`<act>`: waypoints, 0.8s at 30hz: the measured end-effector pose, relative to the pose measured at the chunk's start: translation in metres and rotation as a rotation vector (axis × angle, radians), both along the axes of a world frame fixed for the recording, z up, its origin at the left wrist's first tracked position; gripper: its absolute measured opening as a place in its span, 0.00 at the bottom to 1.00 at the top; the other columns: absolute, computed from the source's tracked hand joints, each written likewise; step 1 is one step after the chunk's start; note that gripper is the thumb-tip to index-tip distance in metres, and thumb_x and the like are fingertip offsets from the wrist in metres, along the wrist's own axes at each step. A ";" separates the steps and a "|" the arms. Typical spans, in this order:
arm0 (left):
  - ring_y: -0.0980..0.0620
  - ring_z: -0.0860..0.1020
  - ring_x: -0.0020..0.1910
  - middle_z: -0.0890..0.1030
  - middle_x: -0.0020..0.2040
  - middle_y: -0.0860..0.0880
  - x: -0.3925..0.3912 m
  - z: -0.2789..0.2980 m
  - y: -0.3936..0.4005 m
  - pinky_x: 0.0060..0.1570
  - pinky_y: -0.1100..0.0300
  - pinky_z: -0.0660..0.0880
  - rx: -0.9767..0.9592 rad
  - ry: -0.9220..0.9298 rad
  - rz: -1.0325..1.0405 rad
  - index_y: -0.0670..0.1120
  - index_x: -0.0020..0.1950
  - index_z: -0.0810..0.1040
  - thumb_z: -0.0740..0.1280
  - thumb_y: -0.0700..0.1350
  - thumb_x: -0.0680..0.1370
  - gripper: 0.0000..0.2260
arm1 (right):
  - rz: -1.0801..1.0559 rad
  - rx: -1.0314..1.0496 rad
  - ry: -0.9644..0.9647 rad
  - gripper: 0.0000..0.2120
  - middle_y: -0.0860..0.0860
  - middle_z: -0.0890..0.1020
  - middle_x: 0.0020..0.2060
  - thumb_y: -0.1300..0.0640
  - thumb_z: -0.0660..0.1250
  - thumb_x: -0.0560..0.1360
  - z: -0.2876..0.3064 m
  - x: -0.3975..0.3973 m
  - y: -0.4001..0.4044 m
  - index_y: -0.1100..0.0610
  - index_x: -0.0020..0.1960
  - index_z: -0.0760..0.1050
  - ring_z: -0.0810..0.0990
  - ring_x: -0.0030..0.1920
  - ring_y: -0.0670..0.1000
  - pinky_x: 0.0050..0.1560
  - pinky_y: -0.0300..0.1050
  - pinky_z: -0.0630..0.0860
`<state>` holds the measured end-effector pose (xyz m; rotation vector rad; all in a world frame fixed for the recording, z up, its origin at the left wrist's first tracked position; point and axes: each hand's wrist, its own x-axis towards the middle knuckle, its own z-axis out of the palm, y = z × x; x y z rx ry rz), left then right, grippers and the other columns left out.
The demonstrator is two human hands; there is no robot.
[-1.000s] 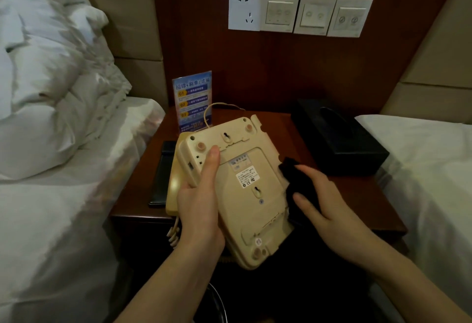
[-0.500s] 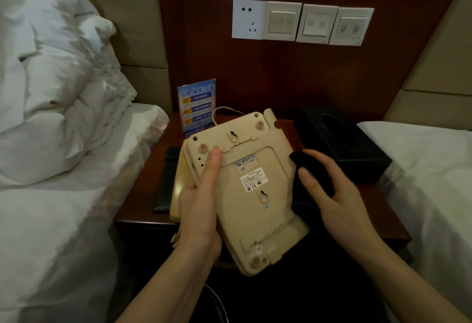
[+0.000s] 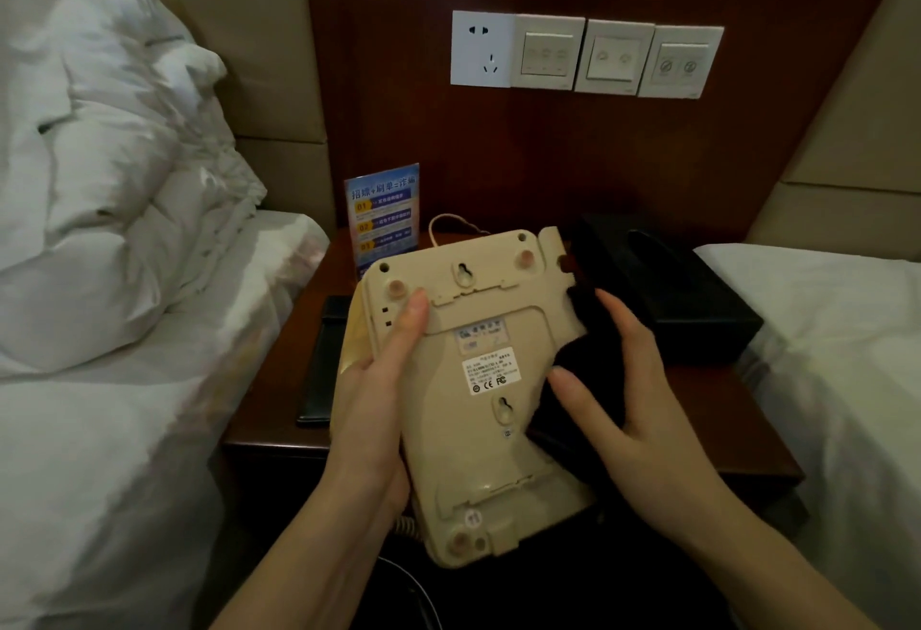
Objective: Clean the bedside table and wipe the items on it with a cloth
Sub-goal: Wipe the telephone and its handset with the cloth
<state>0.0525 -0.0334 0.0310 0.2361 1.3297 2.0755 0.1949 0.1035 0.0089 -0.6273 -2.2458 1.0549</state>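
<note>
A beige desk telephone (image 3: 478, 410) is held upside down above the wooden bedside table (image 3: 279, 380), its underside with labels facing me. My left hand (image 3: 374, 395) grips its left edge, thumb lying across the base. My right hand (image 3: 628, 400) holds a dark cloth (image 3: 588, 370) against the phone's right side, thumb and fingers around the cloth. The phone's cord (image 3: 448, 223) loops behind it.
A blue printed card (image 3: 383, 216) stands at the table's back. A black flat folder (image 3: 324, 360) lies on the left, a black tissue box (image 3: 668, 290) on the right. White beds flank the table. Wall socket and switches (image 3: 583, 54) sit above.
The cloth in my right hand has slid up along the phone's right side and a little onto its underside. The phone has shifted slightly up and away. My left grip is unchanged.
</note>
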 end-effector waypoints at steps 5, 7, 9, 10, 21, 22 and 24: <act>0.47 0.87 0.48 0.88 0.50 0.47 0.007 0.001 0.002 0.51 0.49 0.80 -0.026 0.027 -0.065 0.51 0.55 0.84 0.71 0.57 0.71 0.17 | -0.163 -0.250 0.095 0.34 0.34 0.75 0.58 0.34 0.66 0.68 0.004 -0.009 0.000 0.39 0.71 0.62 0.76 0.54 0.31 0.47 0.30 0.74; 0.48 0.87 0.46 0.88 0.48 0.46 0.012 0.000 0.002 0.49 0.50 0.80 -0.021 0.022 -0.066 0.50 0.52 0.84 0.72 0.56 0.71 0.14 | -0.211 -0.311 0.096 0.30 0.37 0.79 0.51 0.31 0.64 0.67 0.007 -0.014 0.004 0.43 0.65 0.69 0.79 0.47 0.32 0.41 0.30 0.75; 0.48 0.87 0.44 0.88 0.46 0.46 0.014 -0.002 0.002 0.48 0.50 0.80 -0.026 0.011 -0.066 0.51 0.50 0.84 0.72 0.56 0.70 0.13 | -0.259 -0.337 0.103 0.29 0.42 0.82 0.51 0.27 0.63 0.68 0.007 -0.018 0.011 0.44 0.60 0.74 0.81 0.49 0.38 0.46 0.38 0.76; 0.48 0.87 0.45 0.88 0.47 0.46 0.013 -0.002 0.001 0.49 0.49 0.80 -0.033 0.014 -0.072 0.51 0.51 0.84 0.71 0.56 0.70 0.14 | -0.276 -0.348 0.108 0.29 0.43 0.83 0.52 0.26 0.62 0.69 0.005 -0.019 0.015 0.44 0.60 0.76 0.81 0.52 0.41 0.51 0.44 0.77; 0.50 0.87 0.43 0.88 0.45 0.47 0.011 0.002 0.001 0.34 0.62 0.81 -0.066 0.140 -0.090 0.46 0.56 0.83 0.71 0.55 0.71 0.19 | -0.280 -0.310 0.182 0.28 0.39 0.75 0.61 0.32 0.64 0.72 0.000 -0.018 -0.010 0.40 0.67 0.63 0.75 0.60 0.40 0.57 0.39 0.73; 0.51 0.87 0.42 0.88 0.44 0.48 0.012 0.002 0.001 0.33 0.63 0.80 -0.073 0.157 -0.101 0.46 0.55 0.83 0.71 0.55 0.71 0.18 | -0.284 -0.290 0.202 0.31 0.40 0.75 0.62 0.32 0.65 0.71 0.000 -0.019 -0.010 0.41 0.69 0.61 0.75 0.60 0.40 0.56 0.39 0.73; 0.52 0.87 0.41 0.88 0.43 0.49 0.013 0.001 0.002 0.32 0.65 0.79 -0.082 0.181 -0.136 0.47 0.54 0.83 0.71 0.55 0.70 0.17 | -0.320 -0.229 0.224 0.30 0.40 0.76 0.58 0.32 0.63 0.71 0.007 -0.022 -0.001 0.41 0.69 0.63 0.76 0.57 0.39 0.52 0.37 0.73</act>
